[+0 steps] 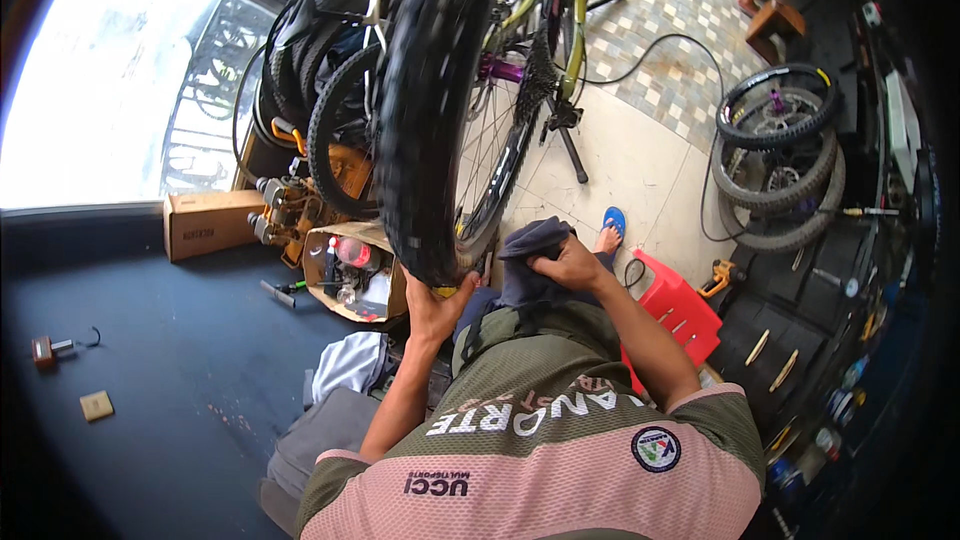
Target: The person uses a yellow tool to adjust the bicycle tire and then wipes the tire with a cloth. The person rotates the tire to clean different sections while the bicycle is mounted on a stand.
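1. The head view looks down from above and behind the left hand (430,312) and right hand (572,265).
2. It faces forward, near both, taking in tiled floor (640,145) beyond them.

The tiled floor (640,135), plain and pale beside small checkered squares, carries a curving black cable (680,36). A foot (607,238) in a blue flip-flop (617,216) rests there.

The fat black rubber bike tyre (430,110) is matt and properly rough, all chunky knobs, while the round purple metal hub (502,70) looks smooth and kinda shiny. That bunched dark blue-grey cloth (535,245) is dull and soft-looking. The bright red slotted plastic piece (675,298) seems smooth, the oblong brown cardboard box (210,224) is plain matt, and the square beige floor tiles (645,165) look smooth too.
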`<state>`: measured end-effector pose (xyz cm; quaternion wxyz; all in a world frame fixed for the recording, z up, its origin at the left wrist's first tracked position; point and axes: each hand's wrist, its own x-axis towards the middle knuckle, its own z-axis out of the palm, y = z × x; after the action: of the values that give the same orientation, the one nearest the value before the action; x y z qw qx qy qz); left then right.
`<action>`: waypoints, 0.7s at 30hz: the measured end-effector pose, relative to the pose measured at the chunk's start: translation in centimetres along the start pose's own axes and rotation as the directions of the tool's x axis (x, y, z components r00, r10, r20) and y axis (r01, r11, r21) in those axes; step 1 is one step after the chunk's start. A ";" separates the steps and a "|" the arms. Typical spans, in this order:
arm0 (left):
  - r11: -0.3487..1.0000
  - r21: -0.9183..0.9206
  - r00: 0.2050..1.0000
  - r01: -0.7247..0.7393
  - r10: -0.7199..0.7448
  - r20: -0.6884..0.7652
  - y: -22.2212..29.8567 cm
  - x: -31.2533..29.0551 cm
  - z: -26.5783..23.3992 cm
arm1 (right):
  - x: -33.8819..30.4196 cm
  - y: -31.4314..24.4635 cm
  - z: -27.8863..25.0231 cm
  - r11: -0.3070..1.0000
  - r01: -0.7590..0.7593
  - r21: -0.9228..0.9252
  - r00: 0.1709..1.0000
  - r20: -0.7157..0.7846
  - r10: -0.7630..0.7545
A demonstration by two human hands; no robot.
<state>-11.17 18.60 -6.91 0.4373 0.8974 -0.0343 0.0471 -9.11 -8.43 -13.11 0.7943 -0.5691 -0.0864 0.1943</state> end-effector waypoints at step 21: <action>0.986 0.046 0.986 0.158 -0.160 0.041 -0.9 1.3 1.5 | 4.0 9.0 -2.0 0.710 -0.097 -0.698 0.993 -0.019 0.118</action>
<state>-9.72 17.97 -8.36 0.4197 0.9072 0.0287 -0.0070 -6.64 -6.09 -22.55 0.5076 -0.8276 -0.1307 0.2010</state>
